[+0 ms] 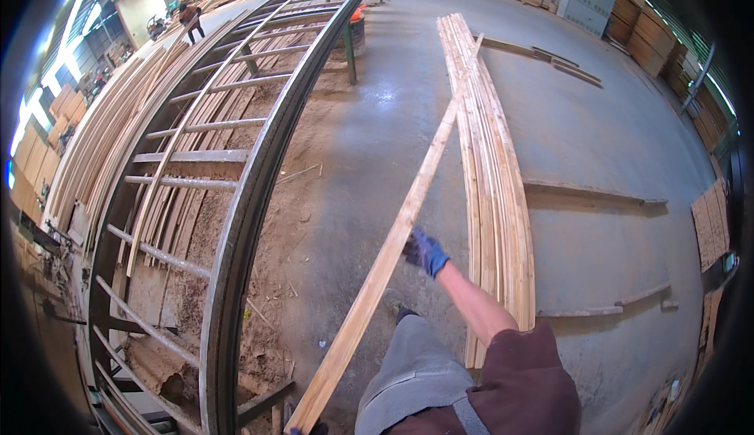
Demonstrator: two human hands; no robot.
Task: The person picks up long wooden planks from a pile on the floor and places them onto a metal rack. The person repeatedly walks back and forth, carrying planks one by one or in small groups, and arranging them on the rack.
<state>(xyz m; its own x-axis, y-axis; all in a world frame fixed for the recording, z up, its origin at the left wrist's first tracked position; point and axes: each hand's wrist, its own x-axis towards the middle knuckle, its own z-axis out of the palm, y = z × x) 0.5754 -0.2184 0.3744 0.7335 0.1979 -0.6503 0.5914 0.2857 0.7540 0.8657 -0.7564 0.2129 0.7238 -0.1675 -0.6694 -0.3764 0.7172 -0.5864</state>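
A long, pale wooden plank (393, 242) slants from the bottom edge up to the right, its far end over a stack of similar planks (491, 176) on the floor. My right hand (426, 252), in a blue and grey glove, grips the plank's right edge near its middle; the plank hides the fingertips. At the near end, only a sliver of my gloved left hand (317, 429) shows at the bottom of the picture, around the plank. Most of that hand is out of frame.
To my left runs a long metal roller frame (259, 168) with a thin strip lying along it. Beyond it are more long boards (118, 121) and a person (190, 22). Low wooden bearers (589, 191) lie on the floor at right. Sawdust covers the ground beside the frame.
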